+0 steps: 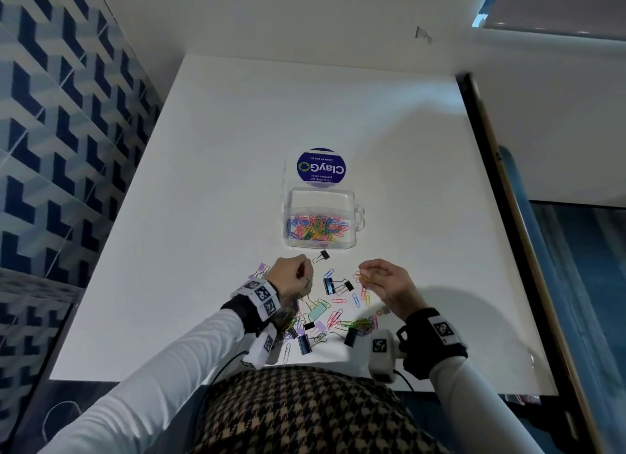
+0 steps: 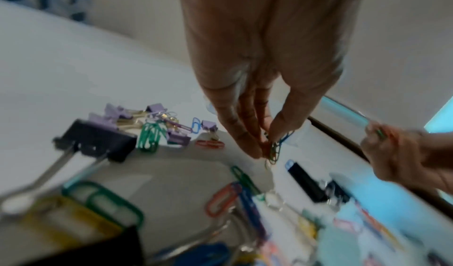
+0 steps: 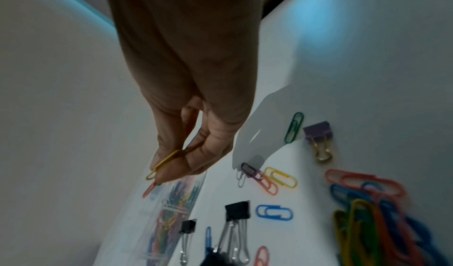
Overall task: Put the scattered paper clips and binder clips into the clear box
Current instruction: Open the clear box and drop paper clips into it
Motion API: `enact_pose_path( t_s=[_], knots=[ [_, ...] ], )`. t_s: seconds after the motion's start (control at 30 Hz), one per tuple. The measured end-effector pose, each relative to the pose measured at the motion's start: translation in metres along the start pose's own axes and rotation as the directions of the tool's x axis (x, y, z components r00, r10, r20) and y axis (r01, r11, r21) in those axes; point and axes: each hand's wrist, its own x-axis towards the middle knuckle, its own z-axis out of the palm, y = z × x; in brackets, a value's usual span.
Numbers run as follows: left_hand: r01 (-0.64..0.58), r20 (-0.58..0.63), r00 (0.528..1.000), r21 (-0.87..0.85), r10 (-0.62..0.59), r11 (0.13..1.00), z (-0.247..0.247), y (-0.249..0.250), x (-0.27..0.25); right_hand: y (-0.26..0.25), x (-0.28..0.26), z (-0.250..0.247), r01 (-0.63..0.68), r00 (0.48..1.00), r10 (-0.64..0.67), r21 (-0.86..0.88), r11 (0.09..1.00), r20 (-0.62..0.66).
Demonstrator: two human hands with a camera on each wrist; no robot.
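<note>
Just ahead of both my hands sits the clear box point(image 1: 320, 223), its lid swung away to the far side and a heap of coloured paper clips already on its floor. Its long axis runs across me, left to right, so the near wall faces my fingertips squarely. My left hand point(image 1: 294, 275) is curled, fingertips pinching a small bunch of green and blue clips point(image 2: 275, 150), and it lies a little to the left of the box's near wall. My right hand point(image 1: 386, 284) pinches a yellow paper clip point(image 3: 166, 161) between thumb and forefinger, with an orange one point(image 3: 149, 189) dangling below it, and sits to the right of that wall. I judge the left hand slightly the nearer; either one needs only a short reach forward and inward to clear the rim.

Between the left hand and the box lies a small black binder clip point(image 1: 321, 257), close to the wall. Nearer my body than either hand is the remaining scatter point(image 1: 325, 318) of paper clips and binder clips on the white table point(image 1: 237, 131), so plenty of work is left.
</note>
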Motion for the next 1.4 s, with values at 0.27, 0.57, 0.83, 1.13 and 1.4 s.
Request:
enact_pose_path(
  t_s=[0.27,0.57,0.83,1.13,1.4],
  knots=[
    [0.087,0.078,0.995,-0.313,-0.066,0.946,-0.009,-0.016,-0.003,-0.002,0.007,0.009,-0.079,0.996,0.077,0.039,0.996,0.049],
    [0.068,0.033,0.998,-0.329,-0.061,0.942,-0.007,-0.009,0.0,0.003,-0.002,0.007,-0.116,0.987,0.102,0.113,0.987,0.121],
    [0.059,-0.019,0.997,-0.354,-0.07,0.933,-0.022,0.001,-0.002,-0.001,0.0,0.007,-0.112,0.993,0.107,0.092,0.989,0.058],
    [-0.044,-0.167,0.986,-0.363,-0.018,0.931,-0.075,0.026,0.042,-0.052,0.056,0.043,0.047,0.995,-0.031,0.164,0.985,-0.097],
    [-0.133,-0.155,0.973,0.234,0.172,0.963,-0.087,0.03,0.043,-0.068,0.068,0.066,0.242,0.95,-0.304,-0.774,0.586,0.067]
  ],
)
